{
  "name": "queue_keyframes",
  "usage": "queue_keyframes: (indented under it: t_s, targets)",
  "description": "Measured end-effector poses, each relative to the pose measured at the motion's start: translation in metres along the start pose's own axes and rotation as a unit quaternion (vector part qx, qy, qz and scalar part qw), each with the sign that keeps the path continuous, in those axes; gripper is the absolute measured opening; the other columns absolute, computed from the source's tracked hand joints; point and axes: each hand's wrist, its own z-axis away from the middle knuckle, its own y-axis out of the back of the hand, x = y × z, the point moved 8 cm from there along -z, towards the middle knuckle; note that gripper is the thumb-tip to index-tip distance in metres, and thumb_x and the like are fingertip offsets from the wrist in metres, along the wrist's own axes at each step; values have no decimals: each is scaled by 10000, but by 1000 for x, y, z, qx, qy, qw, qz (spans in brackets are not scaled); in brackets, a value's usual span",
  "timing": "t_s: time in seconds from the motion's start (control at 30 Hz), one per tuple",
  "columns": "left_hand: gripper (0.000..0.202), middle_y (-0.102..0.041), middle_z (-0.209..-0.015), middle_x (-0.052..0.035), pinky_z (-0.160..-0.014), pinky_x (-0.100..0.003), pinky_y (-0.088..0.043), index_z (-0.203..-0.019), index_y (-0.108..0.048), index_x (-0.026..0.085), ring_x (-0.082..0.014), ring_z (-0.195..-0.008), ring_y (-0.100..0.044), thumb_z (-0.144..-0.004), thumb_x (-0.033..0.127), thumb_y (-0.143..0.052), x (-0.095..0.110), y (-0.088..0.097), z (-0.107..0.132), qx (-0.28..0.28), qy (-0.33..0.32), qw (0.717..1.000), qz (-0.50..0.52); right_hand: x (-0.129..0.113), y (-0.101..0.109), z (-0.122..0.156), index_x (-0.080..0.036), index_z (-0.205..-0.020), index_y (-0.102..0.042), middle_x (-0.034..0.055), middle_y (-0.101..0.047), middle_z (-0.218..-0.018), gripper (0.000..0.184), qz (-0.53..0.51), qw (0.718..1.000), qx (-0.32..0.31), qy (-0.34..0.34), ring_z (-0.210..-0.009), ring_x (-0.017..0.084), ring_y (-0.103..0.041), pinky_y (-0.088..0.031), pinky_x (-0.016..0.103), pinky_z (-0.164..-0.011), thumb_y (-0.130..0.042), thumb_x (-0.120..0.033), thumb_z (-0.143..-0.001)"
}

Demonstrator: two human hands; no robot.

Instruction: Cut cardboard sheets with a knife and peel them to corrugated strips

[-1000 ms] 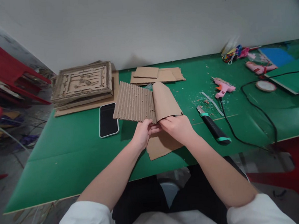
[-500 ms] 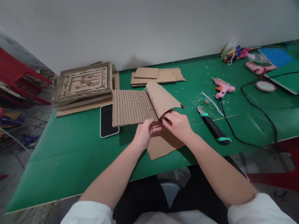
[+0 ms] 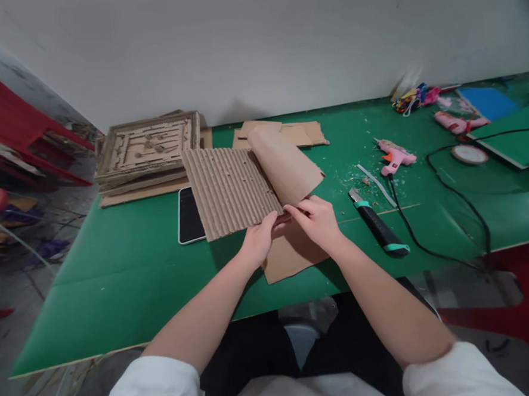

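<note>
A sheet of corrugated cardboard (image 3: 230, 191) is held above the table, its ridges bare on the left. Its smooth paper layer (image 3: 287, 167) is peeled up and curls over at the right. My left hand (image 3: 261, 237) grips the near edge, thumb on top and fingers underneath. With closed fingers, my right hand (image 3: 313, 219) pinches the near edge at the fold where the paper layer lifts. Below both hands a flat cardboard piece (image 3: 290, 259) lies on the table. A phone (image 3: 188, 217) is partly hidden under the sheet's left side.
On the green table (image 3: 130, 278), a framed cardboard panel (image 3: 147, 145) rests on a stack at back left. More cardboard pieces (image 3: 312, 134) lie behind the sheet. To the right are a utility knife (image 3: 378, 224), a pink glue gun (image 3: 396, 156) with its cord, and a tape roll (image 3: 470, 154).
The sheet has turned and tilted, its left corner now lower and nearer me and covering more of the phone. The paper layer has shifted up and is peeled back further. Both hands keep hold.
</note>
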Motion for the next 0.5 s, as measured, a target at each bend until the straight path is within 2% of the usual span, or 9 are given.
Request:
queue_keyframes:
  t_s: [0.2, 0.37, 0.5]
  targets:
    - [295, -693, -887, -112, -969, -378, -384, -819, -683, 93, -236, -994, -596, -745, 338, -537, 3, -7, 2, -24, 3, 999, 31, 6, 3, -2, -173, -510, -496, -27, -471, -492, 346, -58, 997, 5, -59, -505, 89, -453, -326, 210, -508, -518, -348, -808]
    - [337, -692, -870, -129, -945, -357, -407, -868, -680, 71, -237, -964, -611, -746, 348, -533, -1, -7, 2, -32, 21, 999, 36, 12, 3, -2, -178, -523, -509, -27, -501, -502, 342, -129, 984, -14, -123, -513, 94, -463, -342, 211, -507, -499, -376, -802]
    - [328, -690, -884, -127, -933, -357, -418, -854, -684, 79, -238, -960, -613, -748, 347, -526, 0, -10, 0, -49, 8, 998, 49, 11, 4, -1, -180, -524, -488, -35, -475, -488, 343, -136, 982, -7, -128, -493, 88, -437, -335, 206, -491, -491, -382, -802]
